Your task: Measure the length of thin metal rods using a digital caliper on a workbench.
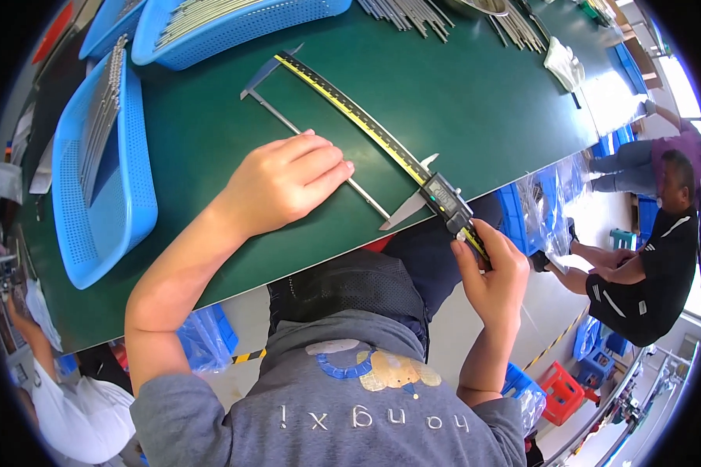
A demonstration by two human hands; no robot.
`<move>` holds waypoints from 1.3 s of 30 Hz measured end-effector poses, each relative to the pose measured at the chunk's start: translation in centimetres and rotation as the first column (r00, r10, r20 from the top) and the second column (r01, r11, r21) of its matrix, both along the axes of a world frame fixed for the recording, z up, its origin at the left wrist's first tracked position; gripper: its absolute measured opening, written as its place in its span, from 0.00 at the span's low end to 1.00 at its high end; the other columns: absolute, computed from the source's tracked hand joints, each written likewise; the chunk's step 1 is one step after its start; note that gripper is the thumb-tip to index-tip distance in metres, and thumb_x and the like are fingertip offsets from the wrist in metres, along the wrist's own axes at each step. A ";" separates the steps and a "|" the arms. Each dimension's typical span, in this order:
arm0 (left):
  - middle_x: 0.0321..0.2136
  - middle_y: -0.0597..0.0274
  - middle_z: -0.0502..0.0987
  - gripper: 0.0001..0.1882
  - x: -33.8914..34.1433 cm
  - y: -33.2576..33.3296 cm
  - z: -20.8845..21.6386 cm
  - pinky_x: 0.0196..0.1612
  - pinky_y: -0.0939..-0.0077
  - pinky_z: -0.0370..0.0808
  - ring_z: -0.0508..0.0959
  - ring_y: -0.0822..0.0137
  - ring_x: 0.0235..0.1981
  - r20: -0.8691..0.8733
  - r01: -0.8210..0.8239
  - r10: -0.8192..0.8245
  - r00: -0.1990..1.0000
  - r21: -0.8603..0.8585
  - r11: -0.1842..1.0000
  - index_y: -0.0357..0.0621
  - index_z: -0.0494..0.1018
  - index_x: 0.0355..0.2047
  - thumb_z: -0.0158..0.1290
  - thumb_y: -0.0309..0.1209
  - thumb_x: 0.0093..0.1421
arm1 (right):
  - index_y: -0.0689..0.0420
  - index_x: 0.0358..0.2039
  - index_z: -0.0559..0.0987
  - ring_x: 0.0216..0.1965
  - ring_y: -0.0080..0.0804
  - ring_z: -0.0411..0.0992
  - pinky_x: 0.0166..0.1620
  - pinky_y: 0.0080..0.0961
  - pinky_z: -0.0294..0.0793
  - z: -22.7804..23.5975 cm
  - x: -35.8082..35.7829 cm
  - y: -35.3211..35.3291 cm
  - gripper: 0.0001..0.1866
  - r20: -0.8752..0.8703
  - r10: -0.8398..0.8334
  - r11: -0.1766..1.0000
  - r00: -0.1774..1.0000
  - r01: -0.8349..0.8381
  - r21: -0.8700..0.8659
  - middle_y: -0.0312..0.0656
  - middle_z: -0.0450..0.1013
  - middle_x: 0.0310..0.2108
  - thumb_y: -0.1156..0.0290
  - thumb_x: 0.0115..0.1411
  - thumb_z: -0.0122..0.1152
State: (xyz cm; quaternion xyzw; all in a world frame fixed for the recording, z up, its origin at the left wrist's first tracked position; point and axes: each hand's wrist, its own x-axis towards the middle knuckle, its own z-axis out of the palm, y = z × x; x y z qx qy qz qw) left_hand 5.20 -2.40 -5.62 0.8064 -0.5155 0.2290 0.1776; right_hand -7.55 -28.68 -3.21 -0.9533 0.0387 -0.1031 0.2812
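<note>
A long digital caliper [350,109] lies slantwise over the green table, its scale dark with a yellow edge and its display [442,194] near the front edge. My right hand [494,265] is closed on the end of the caliper's beam, just past the display. Between the caliper's jaws runs a thin metal rod [370,200], one end at the far jaw and the other at the near sliding jaw. My left hand [288,183] is closed around the middle of the rod, its fingers hiding that stretch.
A blue basket [144,179] with several thin rods [105,117] stands at the left. Another blue basket [210,47] of rods is at the back. Loose rods [405,12] and a white glove [563,64] lie along the table's far side. A seated person [654,272] is at the right.
</note>
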 end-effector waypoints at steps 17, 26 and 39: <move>0.33 0.61 0.77 0.13 0.5 0.3 0.5 0.40 0.66 0.79 0.79 0.61 0.35 -0.046 0.017 -0.016 0.999 0.018 1.000 0.43 0.79 0.34 0.55 0.24 0.46 | 0.55 0.25 0.76 0.18 0.35 0.72 0.20 0.28 0.67 -0.4 -0.1 0.5 0.18 -0.004 -0.049 0.992 0.999 0.048 -0.115 0.36 0.72 0.19 0.53 0.49 0.67; 0.32 0.59 0.77 0.15 0.6 0.2 0.4 0.39 0.67 0.78 0.79 0.59 0.35 -0.087 0.014 -0.018 0.996 -0.046 0.999 0.42 0.78 0.36 0.58 0.21 0.44 | 0.56 0.26 0.76 0.19 0.36 0.72 0.21 0.29 0.68 -0.3 -0.1 0.7 0.18 -0.040 -0.047 0.992 0.998 0.042 -0.119 0.37 0.72 0.19 0.53 0.51 0.66; 0.33 0.59 0.77 0.15 0.7 -0.2 0.6 0.41 0.65 0.78 0.79 0.59 0.36 -0.105 0.008 -0.010 0.994 -0.024 1.000 0.41 0.77 0.35 0.59 0.22 0.44 | 0.57 0.28 0.77 0.17 0.30 0.70 0.21 0.24 0.67 -0.9 -0.1 0.7 0.20 0.000 -0.039 0.992 0.999 0.039 -0.119 0.37 0.72 0.20 0.55 0.43 0.72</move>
